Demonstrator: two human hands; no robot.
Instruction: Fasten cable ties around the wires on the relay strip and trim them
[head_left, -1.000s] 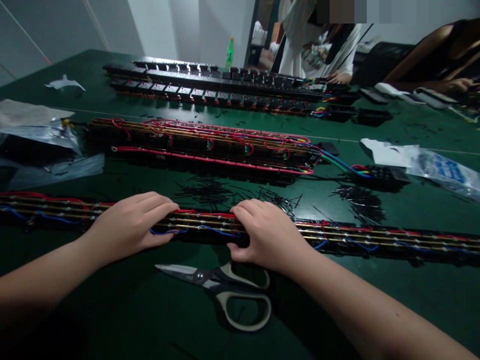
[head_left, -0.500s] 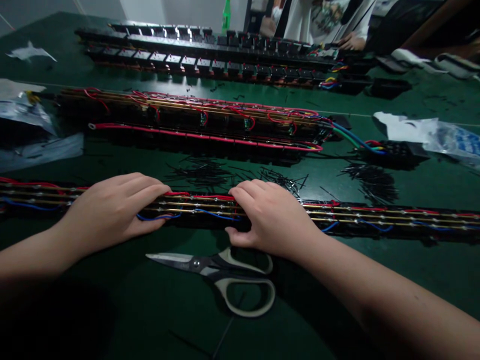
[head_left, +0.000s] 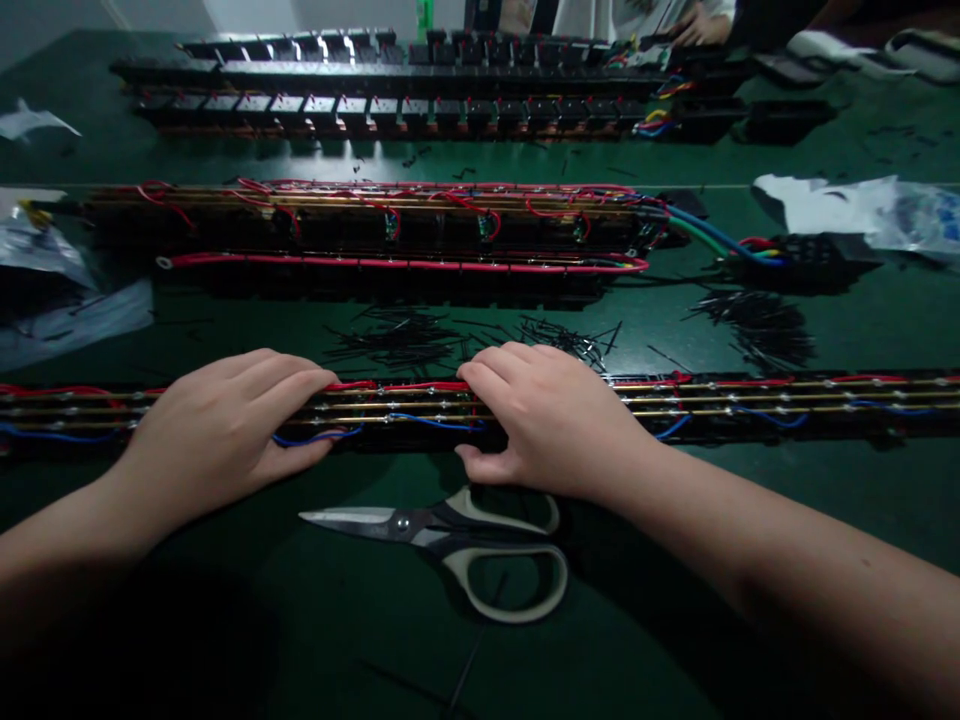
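Note:
A long black strip assembly (head_left: 420, 436) with brass rods and red and blue wires runs across the green table. My left hand (head_left: 225, 425) grips it left of centre, thumb on the near edge and fingers over the far side. Right of centre, my right hand (head_left: 544, 415) holds the same strip in a like grip. A red wire (head_left: 409, 386) runs along the far edge between my hands, and a blue wire (head_left: 435, 424) lies nearer me. Scissors with pale handles (head_left: 442, 540) lie just in front of the strip, blades pointing left.
Black cut bits (head_left: 405, 335) lie in heaps beyond the strip, with another heap (head_left: 769, 325) at right. Farther back are a wired assembly (head_left: 360, 235) and rows of black units (head_left: 405, 112). Plastic bags lie at both sides. Another person's hand (head_left: 701, 25) is at the far edge.
The camera view has tilted and shifted slightly, so the back rows sit higher and the strip looks more level. Both hands keep their hold on the strip.

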